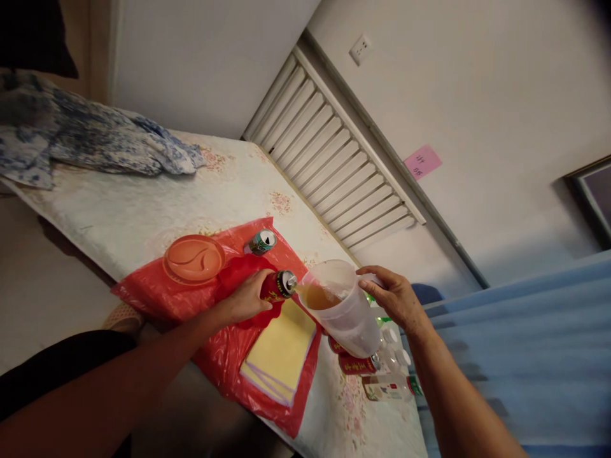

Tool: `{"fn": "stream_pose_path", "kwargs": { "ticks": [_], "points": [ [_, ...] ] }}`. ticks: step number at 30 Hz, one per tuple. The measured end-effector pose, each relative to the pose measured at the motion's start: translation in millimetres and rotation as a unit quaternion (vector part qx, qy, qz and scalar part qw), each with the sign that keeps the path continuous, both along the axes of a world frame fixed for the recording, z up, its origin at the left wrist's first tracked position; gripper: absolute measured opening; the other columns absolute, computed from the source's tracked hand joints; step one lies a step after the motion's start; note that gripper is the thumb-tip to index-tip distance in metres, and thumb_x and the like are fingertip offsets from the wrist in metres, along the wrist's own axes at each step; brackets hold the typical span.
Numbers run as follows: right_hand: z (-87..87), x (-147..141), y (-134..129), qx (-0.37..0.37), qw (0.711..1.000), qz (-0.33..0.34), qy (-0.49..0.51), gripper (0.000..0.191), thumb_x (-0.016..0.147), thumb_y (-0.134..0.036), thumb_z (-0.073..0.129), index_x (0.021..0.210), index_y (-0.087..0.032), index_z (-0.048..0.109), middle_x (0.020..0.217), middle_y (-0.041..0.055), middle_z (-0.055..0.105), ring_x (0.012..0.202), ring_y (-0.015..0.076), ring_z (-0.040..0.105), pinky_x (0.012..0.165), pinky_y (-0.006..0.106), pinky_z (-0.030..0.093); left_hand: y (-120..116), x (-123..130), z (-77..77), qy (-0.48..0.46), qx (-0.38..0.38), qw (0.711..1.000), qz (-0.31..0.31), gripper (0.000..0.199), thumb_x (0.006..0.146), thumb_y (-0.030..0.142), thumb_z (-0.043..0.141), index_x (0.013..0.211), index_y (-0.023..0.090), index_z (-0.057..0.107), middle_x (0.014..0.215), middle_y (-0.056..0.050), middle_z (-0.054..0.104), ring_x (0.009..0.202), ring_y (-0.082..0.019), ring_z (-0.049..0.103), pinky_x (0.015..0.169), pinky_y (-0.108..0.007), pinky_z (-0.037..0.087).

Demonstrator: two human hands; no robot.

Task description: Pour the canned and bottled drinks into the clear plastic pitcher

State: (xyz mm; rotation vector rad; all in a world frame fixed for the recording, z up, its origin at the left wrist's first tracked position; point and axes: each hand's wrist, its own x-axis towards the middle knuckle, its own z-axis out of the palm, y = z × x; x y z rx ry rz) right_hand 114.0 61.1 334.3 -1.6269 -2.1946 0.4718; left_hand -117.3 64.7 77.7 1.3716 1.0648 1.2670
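My left hand (pixel 251 297) is wrapped round a red drink can (pixel 273 287) with its opened top up, above a red bowl-like dish (pixel 251 264). My right hand (pixel 394 296) grips the handle of a translucent plastic pitcher (pixel 356 324). The pitcher is tilted, with amber liquid (pixel 319 296) gathered at its lip. Its spout meets the can's opening, and a little liquid shows between them. Beside the dish lie a folded yellow cloth (pixel 281 346) and a round orange lid (pixel 193 257). A green can (pixel 260 242) with an opened top stands behind.
A red plastic sheet (pixel 167 299) covers part of the floral table (pixel 229 181). Red cans (pixel 356 364) and several clear bottles (pixel 389 387) stand by the pitcher. A blue patterned cloth (pixel 119 143) lies at the far left. A radiator (pixel 334 146) borders the table, and a blue curtain (pixel 525 343) hangs right.
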Motion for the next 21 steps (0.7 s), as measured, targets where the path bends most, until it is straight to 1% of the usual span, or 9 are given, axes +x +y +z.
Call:
{"fn": "stream_pose_path", "kwargs": {
  "ticks": [4,12,17,21],
  "points": [
    [-0.3,3,1,-0.005,1.0,0.003,-0.005,0.041,0.075,-0.056,0.072,0.092,-0.018,0.075,0.064,-0.0024,0.055,0.057,0.0119,0.043,0.054,0.025,0.037,0,1,-1.1,-0.002,0.004,1.0,-0.006,0.064,0.058,0.007,0.064,0.12,0.024,0.057,0.12,-0.005,0.067,0.112,-0.026,0.064,0.097,-0.038,0.053],
    [-0.3,4,2,-0.01,1.0,-0.005,0.002,0.041,0.074,-0.055,0.073,0.093,-0.018,0.075,0.065,-0.0022,0.055,0.06,0.0126,0.045,0.056,0.025,0.038,1,0,-2.0,0.001,0.011,1.0,-0.015,0.064,0.059,0.008,0.063,0.122,0.021,0.055,0.122,-0.006,0.067,0.112,-0.025,0.063,0.096,-0.037,0.052],
    [0.7,2,1,-0.007,1.0,0.001,-0.004,0.041,0.075,-0.054,0.073,0.093,-0.018,0.074,0.066,-0.0021,0.054,0.06,0.0123,0.044,0.056,0.025,0.037,2,1,-7.0,0.005,0.011,1.0,-0.011,0.065,0.06,0.009,0.064,0.123,0.02,0.056,0.122,-0.006,0.066,0.112,-0.026,0.063,0.095,-0.036,0.052],
    [0.8,2,2,-0.013,1.0,0.001,0.003,0.042,0.075,-0.055,0.073,0.093,-0.017,0.074,0.065,-0.002,0.054,0.059,0.0122,0.044,0.055,0.025,0.036,4,3,-10.9,0.016,0.017,1.0,-0.009,0.066,0.06,0.01,0.064,0.124,0.022,0.054,0.125,-0.006,0.065,0.116,-0.026,0.062,0.098,-0.037,0.051]
  ]
}}
